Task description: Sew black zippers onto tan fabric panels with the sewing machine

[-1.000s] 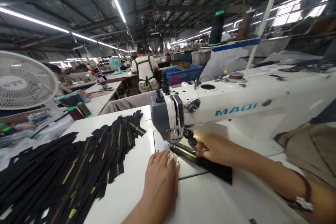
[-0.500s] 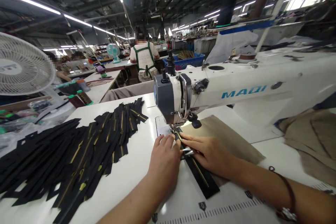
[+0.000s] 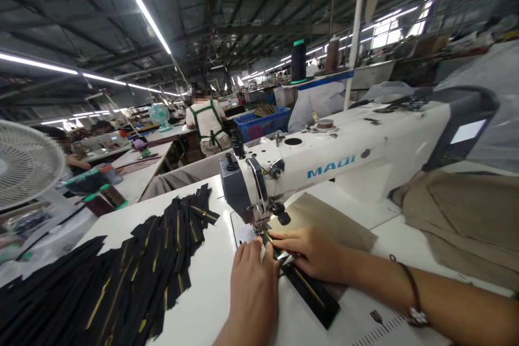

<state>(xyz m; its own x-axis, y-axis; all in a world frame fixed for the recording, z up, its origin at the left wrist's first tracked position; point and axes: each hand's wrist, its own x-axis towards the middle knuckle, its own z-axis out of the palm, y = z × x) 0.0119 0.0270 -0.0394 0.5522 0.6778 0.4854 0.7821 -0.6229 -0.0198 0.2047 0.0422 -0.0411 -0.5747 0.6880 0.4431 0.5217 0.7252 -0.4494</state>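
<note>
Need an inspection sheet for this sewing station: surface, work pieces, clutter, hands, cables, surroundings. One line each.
Surface: white table, ruler markings at near edge.
Work pieces: black zipper along brown fabric, running up to needle area of sewing machine.
Clutter: pile of black zippers left; brown cloth right.
Hands: left hand beside zipper; right hand over zipper and fabric, silver metal piece at it, type unclear.
Cables: dark cord near white fan.
Surroundings: person in green-strapped apron, blue basket.
</note>
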